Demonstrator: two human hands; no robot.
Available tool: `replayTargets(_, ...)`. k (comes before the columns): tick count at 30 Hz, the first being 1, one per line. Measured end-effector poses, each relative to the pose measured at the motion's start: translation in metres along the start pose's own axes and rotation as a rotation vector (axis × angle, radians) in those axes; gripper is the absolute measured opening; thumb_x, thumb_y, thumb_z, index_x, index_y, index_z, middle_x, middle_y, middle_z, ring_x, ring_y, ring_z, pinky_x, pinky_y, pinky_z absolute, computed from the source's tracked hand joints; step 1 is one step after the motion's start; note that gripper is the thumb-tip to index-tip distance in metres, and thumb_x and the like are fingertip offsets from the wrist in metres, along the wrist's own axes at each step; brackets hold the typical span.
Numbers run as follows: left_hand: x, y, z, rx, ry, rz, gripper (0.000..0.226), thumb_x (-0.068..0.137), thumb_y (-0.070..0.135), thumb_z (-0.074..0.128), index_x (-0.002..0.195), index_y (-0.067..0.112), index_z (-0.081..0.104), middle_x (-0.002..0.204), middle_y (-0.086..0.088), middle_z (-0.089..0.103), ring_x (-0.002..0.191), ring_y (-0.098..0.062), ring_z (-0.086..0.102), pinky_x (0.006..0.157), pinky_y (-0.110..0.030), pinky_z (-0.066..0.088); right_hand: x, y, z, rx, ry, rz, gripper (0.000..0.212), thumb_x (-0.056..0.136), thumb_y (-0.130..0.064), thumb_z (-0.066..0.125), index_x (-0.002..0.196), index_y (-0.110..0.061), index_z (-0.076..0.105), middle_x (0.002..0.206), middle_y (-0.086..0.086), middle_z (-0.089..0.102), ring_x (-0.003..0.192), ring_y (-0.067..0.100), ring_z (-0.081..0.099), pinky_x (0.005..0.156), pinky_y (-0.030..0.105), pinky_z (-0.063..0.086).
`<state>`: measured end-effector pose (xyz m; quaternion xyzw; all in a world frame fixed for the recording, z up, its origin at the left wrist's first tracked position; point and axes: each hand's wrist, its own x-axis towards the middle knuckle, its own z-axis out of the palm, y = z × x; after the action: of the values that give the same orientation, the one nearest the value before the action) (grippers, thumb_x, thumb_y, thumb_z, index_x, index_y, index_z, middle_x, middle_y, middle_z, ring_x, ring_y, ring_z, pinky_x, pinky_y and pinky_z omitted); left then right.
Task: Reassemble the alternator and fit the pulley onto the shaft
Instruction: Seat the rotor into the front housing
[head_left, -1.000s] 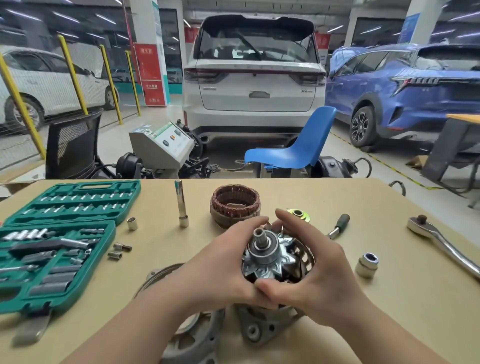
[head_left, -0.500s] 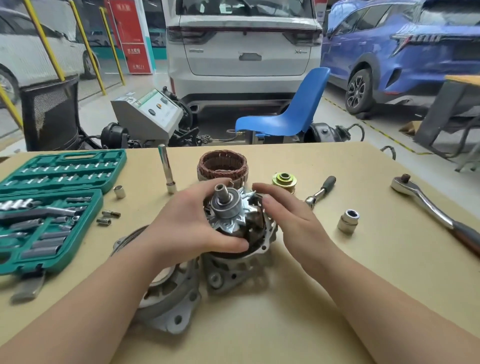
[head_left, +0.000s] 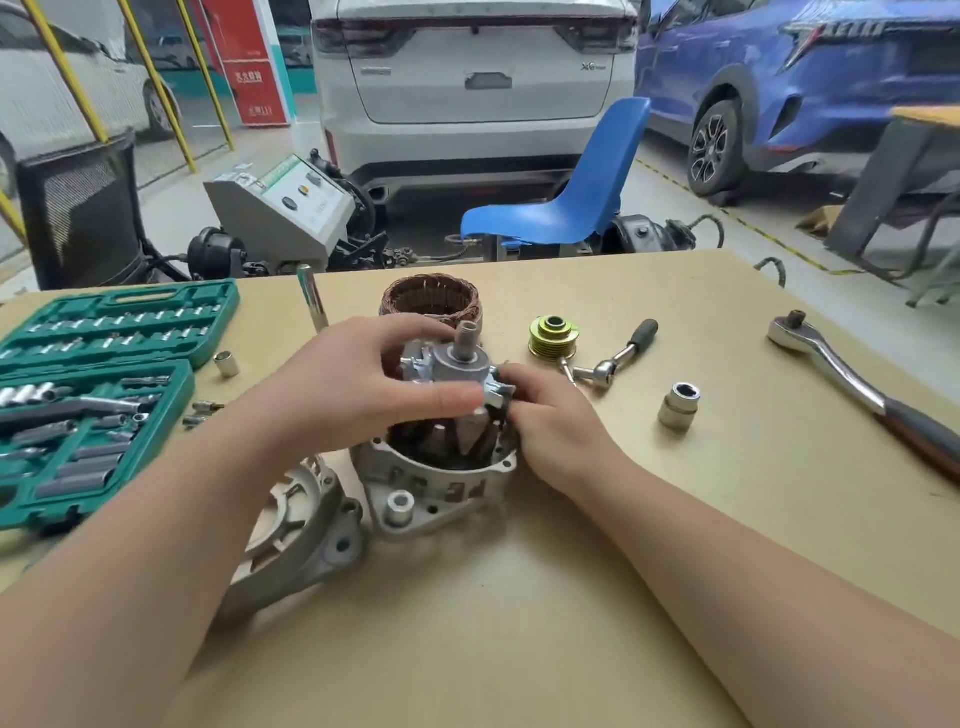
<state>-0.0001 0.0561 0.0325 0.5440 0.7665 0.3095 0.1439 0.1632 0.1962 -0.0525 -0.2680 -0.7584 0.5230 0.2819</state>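
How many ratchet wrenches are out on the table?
2. A small ratchet lies just right of the pulley; a big ratchet lies near the table's right edge. The socket case may hold more.

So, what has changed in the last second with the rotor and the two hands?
The rotor now stands partly out of the housing, shaft up, where before it sat deeper. The left hand still grips its top; the right hand has come lower on its side. Stator, pulley and tools lie as before.

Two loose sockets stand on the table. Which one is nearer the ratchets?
The bigger socket right of the hands, between both ratchets; the small socket stands beside the green case.
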Motion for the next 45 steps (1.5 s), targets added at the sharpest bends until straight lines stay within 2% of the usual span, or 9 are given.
replayTargets(2, 0.002, 0.005, -0.003, 0.017, -0.019, 0.018, 0.062, 0.057, 0.099, 0.063, 0.110, 0.067, 0.067, 0.097, 0.037, 0.069, 0.089, 0.015, 0.064, 0.071, -0.024, 0.047, 0.000, 0.002, -0.003, -0.013, 0.019, 0.010, 0.041, 0.093, 0.009, 0.055, 0.113, -0.016, 0.080, 0.104, 0.001, 0.081, 0.103, 0.026, 0.076, 0.093, 0.047, 0.060)
replayTargets(9, 0.019, 0.025, -0.003, 0.168, -0.077, -0.069, 0.030, 0.072, 0.073, 0.081, 0.096, 0.058, 0.068, 0.071, 0.029, 0.064, 0.071, 0.014, 0.061, 0.059, -0.014, 0.036, -0.003, 0.000, -0.006, -0.043, 0.031, -0.017, 0.041, 0.089, 0.006, 0.058, 0.108, -0.022, 0.081, 0.100, -0.008, 0.082, 0.103, 0.017, 0.075, 0.094, 0.045, 0.060)
replayTargets(13, 0.027, 0.036, -0.002, 0.269, -0.107, -0.043, 0.054, 0.069, 0.065, 0.086, 0.118, 0.048, 0.070, 0.093, 0.031, 0.057, 0.086, 0.011, 0.055, 0.066, -0.014, 0.038, -0.005, -0.001, -0.007, -0.046, 0.016, -0.017, 0.050, 0.079, 0.000, 0.049, 0.108, -0.026, 0.081, 0.099, -0.011, 0.081, 0.101, 0.013, 0.075, 0.092, 0.042, 0.062)
replayTargets(17, 0.025, 0.037, -0.003, 0.309, -0.057, 0.078, 0.052, 0.061, 0.068, 0.089, 0.102, 0.038, 0.076, 0.116, 0.025, 0.066, 0.100, 0.007, 0.060, 0.073, -0.013, 0.042, -0.004, 0.002, -0.008, -0.041, -0.006, -0.029, 0.053, 0.085, 0.011, 0.049, 0.110, -0.023, 0.081, 0.102, -0.007, 0.081, 0.103, 0.019, 0.075, 0.093, 0.045, 0.062)
replayTargets(24, 0.017, 0.027, 0.010, 0.162, 0.082, 0.191, 0.042, 0.064, 0.052, 0.095, 0.094, 0.025, 0.085, 0.105, 0.028, 0.071, 0.100, 0.020, 0.059, 0.074, 0.004, 0.039, -0.001, 0.005, -0.007, -0.042, -0.005, -0.029, 0.051, 0.088, 0.007, 0.051, 0.113, -0.026, 0.081, 0.103, -0.011, 0.081, 0.103, 0.014, 0.074, 0.092, 0.037, 0.061)
replayTargets(29, 0.018, 0.027, 0.006, 0.167, 0.020, 0.168, 0.036, 0.068, 0.056, 0.093, 0.095, 0.038, 0.078, 0.113, 0.030, 0.069, 0.106, 0.025, 0.053, 0.074, 0.008, 0.035, 0.000, 0.006, -0.006, -0.023, -0.008, -0.023, 0.051, 0.089, 0.008, 0.052, 0.114, -0.025, 0.081, 0.105, -0.011, 0.081, 0.107, 0.015, 0.074, 0.098, 0.042, 0.059)
replayTargets(35, 0.017, 0.026, 0.007, 0.210, 0.000, 0.139, 0.049, 0.071, 0.066, 0.087, 0.107, 0.035, 0.078, 0.117, 0.033, 0.062, 0.106, 0.024, 0.050, 0.077, -0.004, 0.037, -0.004, -0.001, -0.007, -0.043, -0.009, -0.042, 0.060, 0.074, -0.006, 0.043, 0.115, -0.028, 0.081, 0.108, -0.017, 0.080, 0.108, 0.003, 0.070, 0.093, 0.023, 0.056)
replayTargets(40, 0.012, 0.026, 0.014, 0.169, 0.103, 0.123, 0.051, 0.063, 0.072, 0.085, 0.095, 0.033, 0.076, 0.109, 0.023, 0.065, 0.100, 0.008, 0.059, 0.077, -0.013, 0.045, -0.005, 0.000, -0.009, -0.042, -0.009, -0.038, 0.057, 0.083, 0.007, 0.047, 0.115, -0.026, 0.081, 0.104, -0.010, 0.081, 0.108, 0.016, 0.073, 0.098, 0.042, 0.059)
replayTargets(45, 0.008, 0.024, 0.016, 0.072, 0.034, 0.111, 0.039, 0.077, 0.070, 0.079, 0.106, 0.046, 0.068, 0.117, 0.027, 0.062, 0.107, 0.007, 0.058, 0.079, -0.016, 0.044, -0.006, -0.002, -0.008, -0.058, 0.006, -0.019, 0.052, 0.074, -0.007, 0.046, 0.105, -0.029, 0.082, 0.102, -0.012, 0.081, 0.104, 0.011, 0.073, 0.097, 0.036, 0.059)
